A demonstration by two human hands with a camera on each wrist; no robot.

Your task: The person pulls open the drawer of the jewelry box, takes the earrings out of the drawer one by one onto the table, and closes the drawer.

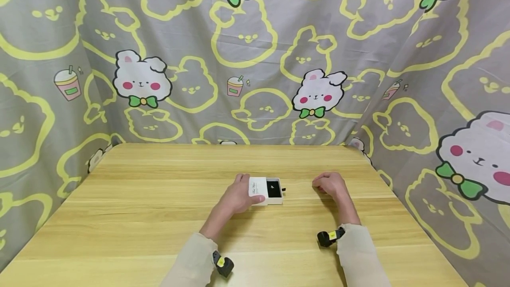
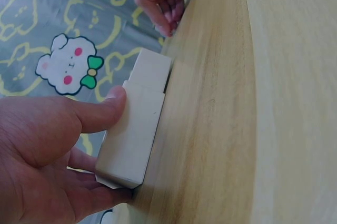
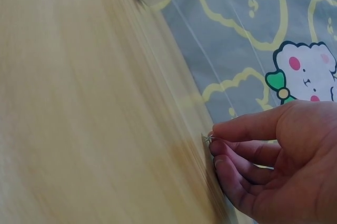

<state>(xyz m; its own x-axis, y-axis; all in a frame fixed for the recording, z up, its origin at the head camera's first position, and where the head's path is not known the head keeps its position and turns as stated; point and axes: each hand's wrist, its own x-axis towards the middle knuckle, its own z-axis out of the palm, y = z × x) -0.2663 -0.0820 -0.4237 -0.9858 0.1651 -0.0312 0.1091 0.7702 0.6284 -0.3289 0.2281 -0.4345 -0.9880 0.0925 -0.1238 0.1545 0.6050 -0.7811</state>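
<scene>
A small white jewelry box (image 1: 258, 184) with dark lettering lies on the table, its drawer (image 1: 275, 201) slid partly out to the right. Inside the drawer, a star-shaped earring (image 1: 272, 187) sits on a black pad. My left hand (image 1: 238, 195) grips the box's outer sleeve, thumb along the near side and fingers around the far side and end. To the right of the box, my right hand (image 1: 331, 184) pinches a tiny silvery star-shaped earring (image 3: 207, 139) between thumb and index finger, low over the tabletop; its other fingers are curled in.
The wooden table (image 1: 159, 216) ends at a patterned grey curtain (image 1: 267, 65) behind and on both sides. A black pull tab (image 1: 283, 189) sticks out of the drawer's right end. Black wrist cameras (image 1: 327, 238) are strapped over both sleeves.
</scene>
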